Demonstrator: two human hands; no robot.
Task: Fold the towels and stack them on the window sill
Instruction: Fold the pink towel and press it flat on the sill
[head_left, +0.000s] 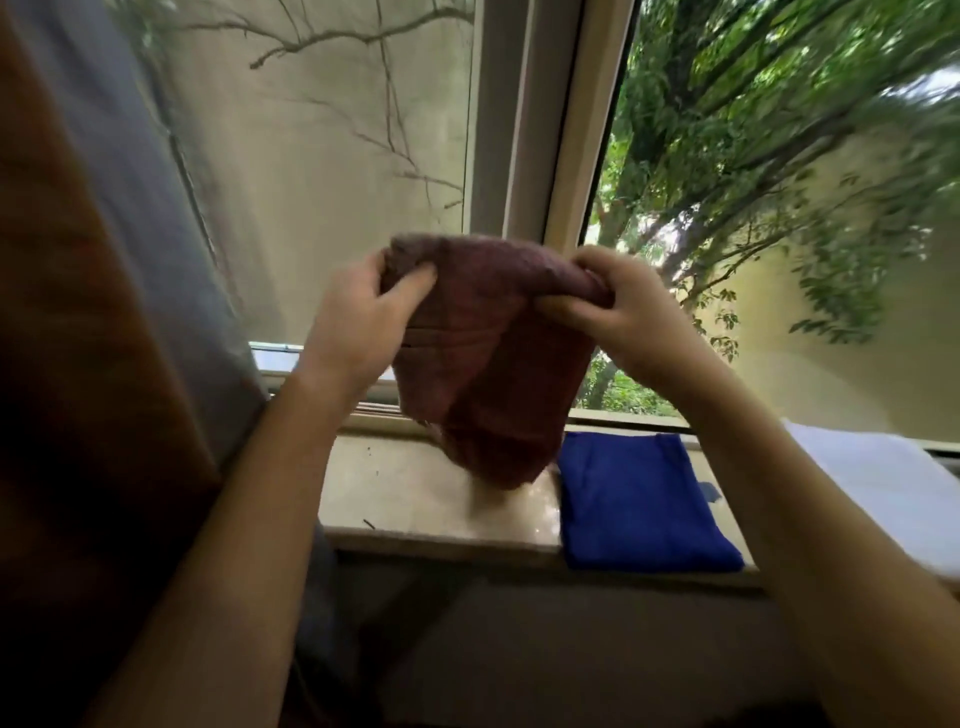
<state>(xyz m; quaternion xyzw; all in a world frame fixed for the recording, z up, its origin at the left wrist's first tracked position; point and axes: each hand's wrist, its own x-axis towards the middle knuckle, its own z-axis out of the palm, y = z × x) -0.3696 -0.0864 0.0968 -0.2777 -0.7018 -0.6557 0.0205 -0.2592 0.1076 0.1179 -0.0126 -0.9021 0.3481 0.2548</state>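
Head view. Towels, three counted.

One dark red terry towel (483, 358), loosely doubled, held in the air above the left part of the beige stone window sill (415, 499); its lower end hangs just over the sill surface, contact not discernible.

One bright blue folded towel (639, 499), flat on the sill right of centre, reaching its front edge.

One white folded towel (883, 488), toward the sill's right end, blurred.

Hands, two. Left hand (358, 317) pinches the red towel's upper left corner, thumb in front. Right hand (618, 306) grips the bunched upper right corner, fingers curled round it.

One grey curtain (156, 218) at left.
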